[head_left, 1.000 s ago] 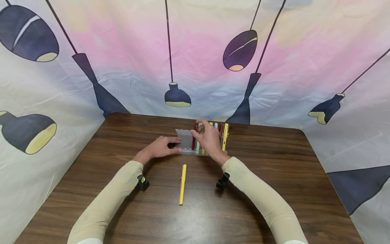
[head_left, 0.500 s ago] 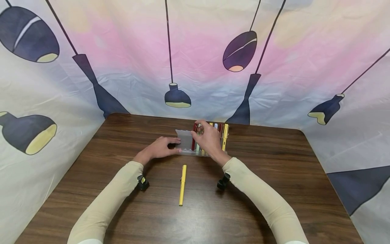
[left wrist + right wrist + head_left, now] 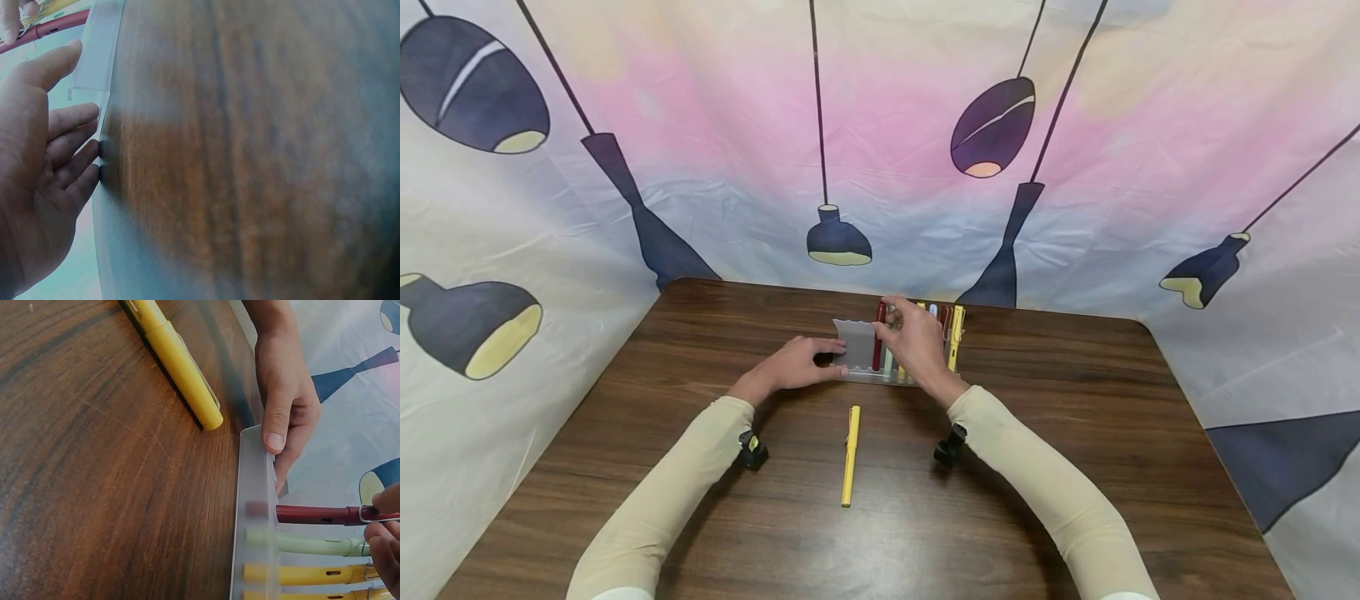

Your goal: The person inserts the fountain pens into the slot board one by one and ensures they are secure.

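A clear plastic pen stand (image 3: 854,348) near the table's far edge bears a row of pens. My left hand (image 3: 793,362) holds its left end, thumb at the front lip and fingers behind, as the right wrist view shows. My right hand (image 3: 916,342) pinches the clip end of a dark red pen (image 3: 312,514), whose other end sits in the stand's lip. Beside it stand a pale green pen (image 3: 306,542) and yellow pens (image 3: 306,574). The right hand hides part of the row in the head view. A yellow pen (image 3: 850,457) lies on the table in front.
The brown wooden table (image 3: 1037,500) ends just behind the stand. A fabric backdrop (image 3: 715,150) with printed lamps hangs beyond it. At the row's right end another yellow pen (image 3: 956,337) leans in the stand.
Both hands stay at the stand, the right one on the dark red pen, with only a very slight shift of the view. The loose yellow pen lies where it was.
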A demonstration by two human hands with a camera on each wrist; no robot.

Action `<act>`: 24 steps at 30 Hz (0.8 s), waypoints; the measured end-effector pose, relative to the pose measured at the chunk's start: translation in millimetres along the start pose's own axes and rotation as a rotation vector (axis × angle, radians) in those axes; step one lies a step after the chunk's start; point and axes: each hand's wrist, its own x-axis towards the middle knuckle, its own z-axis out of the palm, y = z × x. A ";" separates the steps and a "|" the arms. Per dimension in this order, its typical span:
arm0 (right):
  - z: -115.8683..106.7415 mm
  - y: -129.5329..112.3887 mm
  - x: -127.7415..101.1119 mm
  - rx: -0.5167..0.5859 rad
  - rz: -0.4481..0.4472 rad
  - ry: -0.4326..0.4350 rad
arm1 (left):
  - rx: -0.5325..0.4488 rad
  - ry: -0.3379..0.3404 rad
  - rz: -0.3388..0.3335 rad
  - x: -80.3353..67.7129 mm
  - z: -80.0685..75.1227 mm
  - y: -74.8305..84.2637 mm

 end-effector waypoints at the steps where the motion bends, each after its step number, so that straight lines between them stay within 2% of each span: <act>1: -0.2 0.1 0.0 0.000 -0.001 -0.001 | 0.000 -0.001 -0.002 0.2 0.3 0.2; 15: -8.0 2.4 -2.4 0.000 -0.018 0.019 | -0.010 0.019 0.006 0.9 2.3 -0.9; 19: -14.3 2.4 -8.1 0.053 -0.035 0.016 | -0.005 0.021 0.010 0.7 2.8 -2.3; 24: -20.1 4.0 -17.9 0.124 -0.016 -0.021 | -0.002 0.020 0.008 0.6 3.6 -3.8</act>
